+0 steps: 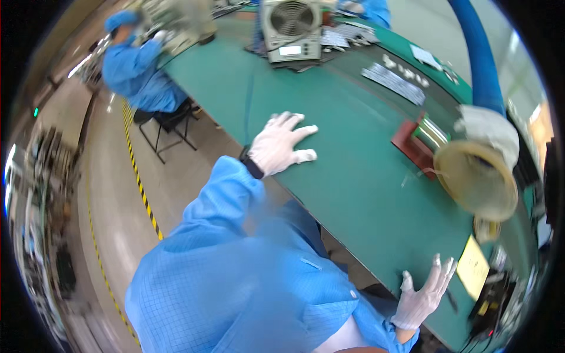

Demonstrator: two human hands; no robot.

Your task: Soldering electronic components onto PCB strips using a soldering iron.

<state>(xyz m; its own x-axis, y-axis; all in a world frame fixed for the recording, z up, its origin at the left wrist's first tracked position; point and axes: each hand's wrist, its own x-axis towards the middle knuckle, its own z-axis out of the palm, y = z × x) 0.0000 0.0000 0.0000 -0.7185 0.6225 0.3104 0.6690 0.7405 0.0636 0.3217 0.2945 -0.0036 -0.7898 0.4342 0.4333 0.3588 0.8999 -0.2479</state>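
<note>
My left hand (281, 142), in a white glove with a black band at the wrist, rests on the near edge of the green bench mat (347, 159). Its fingers are spread and hold nothing. On the right, my right hand (425, 294), gloved too, lies at the bench's near edge with fingers apart and nothing in it. A yellow sheet (472, 267) is just beyond its fingertips, and a thin dark tool (452, 301) lies beside it. Farther up stands a solder wire reel (432, 133) on a red-brown holder (407, 147).
A blue duct (484, 53) ends in a wide yellowish funnel (475, 179) over the bench's right side. A fan unit (292, 32) stands at the back, near strips of small parts (393, 82). At far left, a person in blue (138, 70) sits on a stool (166, 120).
</note>
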